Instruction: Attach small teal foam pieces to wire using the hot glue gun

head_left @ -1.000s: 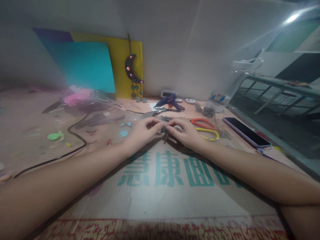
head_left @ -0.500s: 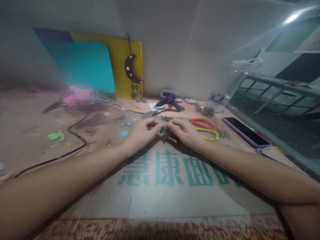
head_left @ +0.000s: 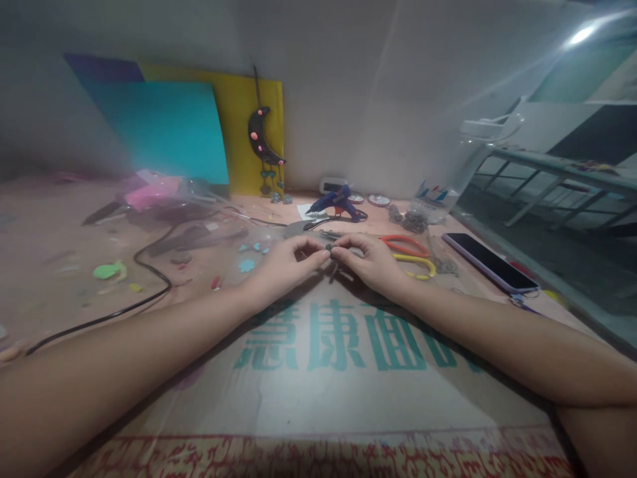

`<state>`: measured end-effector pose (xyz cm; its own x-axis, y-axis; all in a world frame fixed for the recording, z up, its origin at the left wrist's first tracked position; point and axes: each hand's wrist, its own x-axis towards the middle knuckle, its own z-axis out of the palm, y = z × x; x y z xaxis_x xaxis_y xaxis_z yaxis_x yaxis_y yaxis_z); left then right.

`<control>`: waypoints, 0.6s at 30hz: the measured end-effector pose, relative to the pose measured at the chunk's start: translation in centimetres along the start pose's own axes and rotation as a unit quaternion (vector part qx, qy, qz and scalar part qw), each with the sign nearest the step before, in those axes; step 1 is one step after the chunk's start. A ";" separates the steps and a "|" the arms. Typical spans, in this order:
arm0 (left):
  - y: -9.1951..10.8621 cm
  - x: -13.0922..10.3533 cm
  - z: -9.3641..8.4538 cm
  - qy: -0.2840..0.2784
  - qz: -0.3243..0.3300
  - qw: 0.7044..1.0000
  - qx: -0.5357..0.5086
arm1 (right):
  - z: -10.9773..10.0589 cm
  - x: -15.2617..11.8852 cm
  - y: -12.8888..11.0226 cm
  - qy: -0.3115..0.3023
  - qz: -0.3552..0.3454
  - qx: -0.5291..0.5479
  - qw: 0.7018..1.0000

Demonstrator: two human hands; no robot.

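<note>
My left hand [head_left: 291, 262] and my right hand [head_left: 365, 260] meet at the centre, just above the printed sheet. Thumb and fingers of both are pinched on a small dark piece [head_left: 330, 249] with a short cord-like tail hanging below. Fingertips cover most of it, so its exact kind is unclear. Left of my left hand lie a light-blue flower shape [head_left: 246, 265] and several small blue pieces [head_left: 257, 246]. Close behind my right hand are orange-handled scissors or pliers [head_left: 408, 244] and a tool with yellow handles [head_left: 423, 267].
A blue glue gun [head_left: 333, 202] stands at the back, near a dark crescent ornament [head_left: 261, 139] against yellow card. A phone [head_left: 490, 262] and a clear plastic container [head_left: 438, 196] are at right. A black cable [head_left: 124, 309] crosses the left side among scraps.
The small piece has turned between my fingers: its blue face showed before, and now a darker side shows. My hands have barely shifted.
</note>
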<state>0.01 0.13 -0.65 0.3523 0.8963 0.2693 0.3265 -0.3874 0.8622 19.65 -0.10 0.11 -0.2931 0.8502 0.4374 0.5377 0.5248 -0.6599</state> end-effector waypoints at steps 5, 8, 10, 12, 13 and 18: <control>0.4 -0.2 0.0 -0.002 0.002 1.000 0.009 | -0.1 -0.1 0.1 -0.016 0.003 0.008 1.000; 0.4 -0.1 0.0 0.015 0.007 1.000 -0.001 | -0.1 -0.1 0.1 -0.014 0.007 0.037 0.999; 0.3 0.0 0.0 0.032 0.006 0.999 -0.008 | 0.0 -0.1 0.1 -0.013 0.010 0.058 0.998; 0.2 0.1 -0.1 0.042 0.003 0.999 -0.015 | 0.1 0.0 0.2 -0.011 0.010 0.055 0.998; 0.2 0.2 -0.1 0.043 0.002 0.999 -0.019 | 0.1 0.0 0.2 -0.008 0.010 0.046 0.999; 0.1 0.2 -0.1 0.028 -0.001 1.000 -0.011 | 0.1 0.0 0.1 0.003 0.011 0.027 1.000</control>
<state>0.00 0.32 -0.48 0.3020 0.9078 0.2909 0.3077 -0.3816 0.8716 19.59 -0.05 0.00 -0.2759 0.8616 0.4261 0.5007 0.5073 -0.7014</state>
